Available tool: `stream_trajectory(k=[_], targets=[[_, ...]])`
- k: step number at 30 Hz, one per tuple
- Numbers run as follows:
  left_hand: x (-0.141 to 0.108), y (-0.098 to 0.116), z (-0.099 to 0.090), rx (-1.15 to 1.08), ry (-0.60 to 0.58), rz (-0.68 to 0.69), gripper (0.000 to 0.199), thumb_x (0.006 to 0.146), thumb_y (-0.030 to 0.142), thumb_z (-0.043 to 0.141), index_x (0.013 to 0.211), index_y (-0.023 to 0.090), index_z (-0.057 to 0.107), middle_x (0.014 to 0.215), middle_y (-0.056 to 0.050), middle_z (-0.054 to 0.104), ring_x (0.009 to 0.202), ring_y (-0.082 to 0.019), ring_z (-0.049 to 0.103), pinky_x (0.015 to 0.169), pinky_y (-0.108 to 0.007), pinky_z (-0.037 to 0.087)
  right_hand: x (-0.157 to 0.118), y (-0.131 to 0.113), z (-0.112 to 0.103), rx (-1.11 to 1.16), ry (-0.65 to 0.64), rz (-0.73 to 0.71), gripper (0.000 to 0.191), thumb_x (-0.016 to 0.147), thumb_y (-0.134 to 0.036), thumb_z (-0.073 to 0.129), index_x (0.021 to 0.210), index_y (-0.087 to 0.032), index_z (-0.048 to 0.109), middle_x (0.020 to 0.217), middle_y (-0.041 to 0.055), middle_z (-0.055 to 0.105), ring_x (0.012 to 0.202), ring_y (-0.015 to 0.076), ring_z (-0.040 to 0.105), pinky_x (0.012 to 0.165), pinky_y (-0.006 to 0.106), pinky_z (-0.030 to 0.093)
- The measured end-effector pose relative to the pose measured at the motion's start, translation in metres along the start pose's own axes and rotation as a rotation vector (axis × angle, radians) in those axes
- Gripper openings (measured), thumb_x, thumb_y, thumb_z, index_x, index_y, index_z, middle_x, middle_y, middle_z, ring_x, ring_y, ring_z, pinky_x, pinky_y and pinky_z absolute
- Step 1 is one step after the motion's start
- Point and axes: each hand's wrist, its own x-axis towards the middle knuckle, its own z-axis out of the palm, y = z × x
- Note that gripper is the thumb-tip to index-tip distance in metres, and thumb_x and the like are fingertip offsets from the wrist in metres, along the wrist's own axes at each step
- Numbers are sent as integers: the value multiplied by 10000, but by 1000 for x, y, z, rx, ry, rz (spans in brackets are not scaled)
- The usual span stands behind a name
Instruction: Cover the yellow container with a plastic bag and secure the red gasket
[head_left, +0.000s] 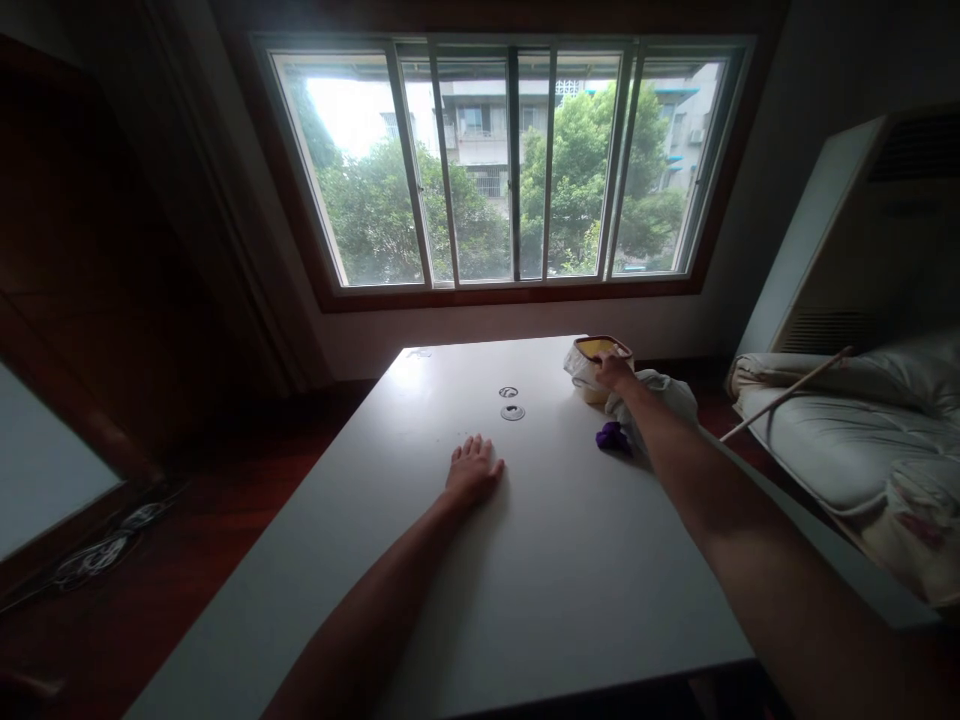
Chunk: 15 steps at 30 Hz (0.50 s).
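Observation:
My left hand (pixel 474 468) lies flat on the white table (pixel 570 560), its fingers spread and nothing under them that I can see. At the table's far right corner, my right hand (pixel 615 371) is closed on the near rim of a small pale basket (pixel 583 388) with a brown rim and a yellowish inside. What the basket holds is hard to make out. A light grey cloth (pixel 670 394) lies against the basket, partly under my right forearm. Beside the cloth sits a crumpled purple cloth (pixel 613 437). Left of these, two round metallic discs (pixel 512 412) are on the tabletop.
A wide window (pixel 517 170) is beyond the table. To the right stand a padded seat (pixel 825 430) with a thin stick (pixel 787 393) across it and a tall pale appliance (pixel 825 220). Coiled cables (pixel 105 550) lie on the reddish floor at left.

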Motion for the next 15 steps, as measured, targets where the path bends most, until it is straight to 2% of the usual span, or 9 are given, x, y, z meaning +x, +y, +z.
stream_trajectory(k=[3, 7, 9, 12, 15], targets=[[1, 0, 1, -3, 11, -1, 665, 969, 530, 328, 1511, 157, 424, 1643, -163, 302, 1537, -313, 247, 1238, -503, 193, -10, -14, -3, 74, 50, -89, 282, 948, -297, 515, 927, -105, 719, 1022, 210, 701, 965, 257, 654, 946, 398, 491], [0, -1, 4, -28, 30, -2, 666, 967, 527, 350, 1514, 153, 414, 1627, -171, 334, 1527, -321, 272, 1236, -513, 200, -50, -42, -9, 178, 105, -250, 272, 976, -246, 486, 1037, -73, 687, 1072, 207, 661, 1031, 253, 610, 991, 381, 463], [0, 0, 4, -72, 77, -3, 723, 954, 548, 398, 1556, 154, 328, 1624, -173, 341, 1514, -320, 303, 1235, -506, 216, -78, -59, -9, 207, 107, -293, 267, 980, -214, 454, 1116, -114, 660, 1134, 176, 643, 1084, 252, 591, 1017, 371, 460], [-1, 1, 4, -182, 213, 21, 910, 913, 611, 495, 1608, 140, 144, 1645, -182, 287, 1496, -326, 337, 1218, -481, 284, -120, -82, -4, 311, 74, -295, 250, 987, -251, 441, 1096, -154, 643, 1175, 164, 619, 1065, 257, 605, 975, 382, 506], [0, 1, 4, -269, 331, 30, 1070, 855, 644, 601, 1619, 166, 23, 1666, -179, 225, 1510, -336, 307, 1186, -471, 360, -154, -96, 10, 446, 64, -333, 247, 999, -274, 419, 1062, -184, 640, 1160, 145, 620, 1078, 250, 614, 961, 390, 529]])
